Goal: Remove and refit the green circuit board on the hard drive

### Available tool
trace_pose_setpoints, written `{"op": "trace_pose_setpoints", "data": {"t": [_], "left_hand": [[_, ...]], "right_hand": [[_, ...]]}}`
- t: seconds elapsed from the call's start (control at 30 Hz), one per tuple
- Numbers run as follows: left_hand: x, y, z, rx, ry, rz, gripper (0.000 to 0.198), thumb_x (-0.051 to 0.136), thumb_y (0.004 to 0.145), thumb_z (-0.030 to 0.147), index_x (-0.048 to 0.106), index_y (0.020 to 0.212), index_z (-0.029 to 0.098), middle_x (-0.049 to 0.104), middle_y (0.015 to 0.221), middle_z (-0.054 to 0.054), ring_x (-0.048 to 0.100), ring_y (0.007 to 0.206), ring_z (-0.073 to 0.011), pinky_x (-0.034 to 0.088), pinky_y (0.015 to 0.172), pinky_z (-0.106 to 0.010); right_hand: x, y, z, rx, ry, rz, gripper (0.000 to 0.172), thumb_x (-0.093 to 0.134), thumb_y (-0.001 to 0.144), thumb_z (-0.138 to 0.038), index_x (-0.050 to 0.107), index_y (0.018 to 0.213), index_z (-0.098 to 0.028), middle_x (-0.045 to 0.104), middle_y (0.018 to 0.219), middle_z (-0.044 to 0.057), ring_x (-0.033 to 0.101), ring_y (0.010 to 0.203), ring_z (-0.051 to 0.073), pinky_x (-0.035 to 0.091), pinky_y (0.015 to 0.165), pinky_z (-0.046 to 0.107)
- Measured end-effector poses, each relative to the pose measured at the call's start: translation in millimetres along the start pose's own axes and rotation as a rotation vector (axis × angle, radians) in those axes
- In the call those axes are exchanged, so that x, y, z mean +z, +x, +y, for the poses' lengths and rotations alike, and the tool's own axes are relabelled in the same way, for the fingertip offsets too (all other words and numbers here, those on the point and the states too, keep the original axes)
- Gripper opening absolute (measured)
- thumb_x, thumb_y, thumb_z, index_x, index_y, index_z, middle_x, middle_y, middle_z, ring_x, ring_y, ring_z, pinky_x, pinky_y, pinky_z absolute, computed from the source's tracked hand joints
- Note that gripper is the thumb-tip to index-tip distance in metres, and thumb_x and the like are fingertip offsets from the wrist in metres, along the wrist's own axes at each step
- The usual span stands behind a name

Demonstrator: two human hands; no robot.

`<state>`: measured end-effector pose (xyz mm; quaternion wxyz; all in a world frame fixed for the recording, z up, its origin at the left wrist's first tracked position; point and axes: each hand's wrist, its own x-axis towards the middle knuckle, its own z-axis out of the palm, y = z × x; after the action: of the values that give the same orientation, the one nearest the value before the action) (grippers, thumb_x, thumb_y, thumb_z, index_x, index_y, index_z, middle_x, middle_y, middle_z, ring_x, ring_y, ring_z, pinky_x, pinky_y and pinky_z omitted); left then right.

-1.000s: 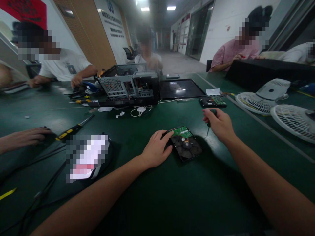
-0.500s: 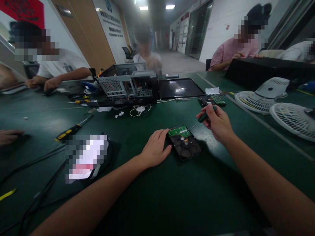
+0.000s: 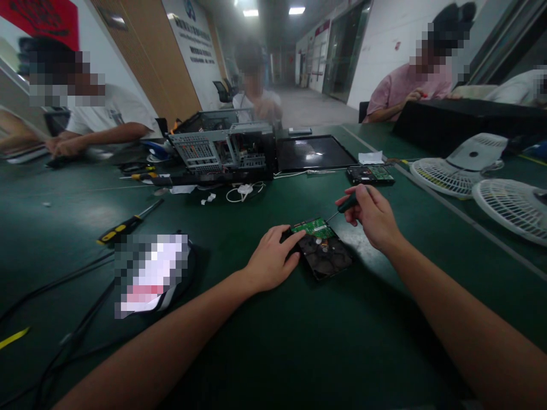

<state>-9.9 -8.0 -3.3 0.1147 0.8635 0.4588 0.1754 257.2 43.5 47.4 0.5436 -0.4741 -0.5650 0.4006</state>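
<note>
A hard drive (image 3: pixel 327 259) lies on the green table in front of me, its green circuit board (image 3: pixel 315 228) facing up at the far end. My left hand (image 3: pixel 276 257) holds the drive by its left side, the index finger reaching over onto the board and the thumb against the edge. In my right hand (image 3: pixel 371 215) is a screwdriver with a dark green handle (image 3: pixel 348 203), gripped at a slant. Its thin shaft points down to the board's far right corner; whether the tip sits in a screw is too small to tell.
Behind stand an opened computer case (image 3: pixel 222 149) and a flat black panel (image 3: pixel 314 152). A second hard drive (image 3: pixel 371 175) lies beyond my right hand, white fan grilles (image 3: pixel 442 176) at right. A yellow-black screwdriver (image 3: pixel 128 225) and a mouse-like blurred object (image 3: pixel 154 276) lie left. Co-workers sit around the table.
My right hand has moved slightly left, bringing the screwdriver's tip in over the board's corner. My left index finger has shifted from the drive's edge onto the board.
</note>
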Motion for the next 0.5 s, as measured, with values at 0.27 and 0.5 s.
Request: {"op": "trace_pose_setpoints", "data": {"t": [0.27, 0.5], "left_hand": [[-0.2, 0.4, -0.1, 0.002, -0.008, 0.007, 0.056, 0.054, 0.1, 0.036, 0.043, 0.154, 0.033, 0.042, 0.154, -0.011, 0.038, 0.144, -0.0332, 0.039, 0.117, -0.056], [0.2, 0.0, 0.3, 0.0, -0.002, 0.0, 0.055, 0.052, 0.1, 0.037, 0.042, 0.155, 0.031, 0.042, 0.154, -0.012, 0.038, 0.144, -0.0328, 0.039, 0.117, -0.055]], "right_hand": [[-0.6, 0.3, 0.2, -0.011, -0.042, 0.015, 0.044, 0.044, 0.097, -0.069, 0.055, 0.107, -0.027, 0.074, 0.103, 0.008, 0.059, 0.06, 0.014, 0.043, 0.051, 0.03], [-1.0, 0.9, 3.0, -0.018, -0.015, -0.002, 0.041, 0.049, 0.097, -0.066, 0.056, 0.107, -0.027, 0.074, 0.103, 0.007, 0.06, 0.059, 0.013, 0.042, 0.048, 0.028]]}}
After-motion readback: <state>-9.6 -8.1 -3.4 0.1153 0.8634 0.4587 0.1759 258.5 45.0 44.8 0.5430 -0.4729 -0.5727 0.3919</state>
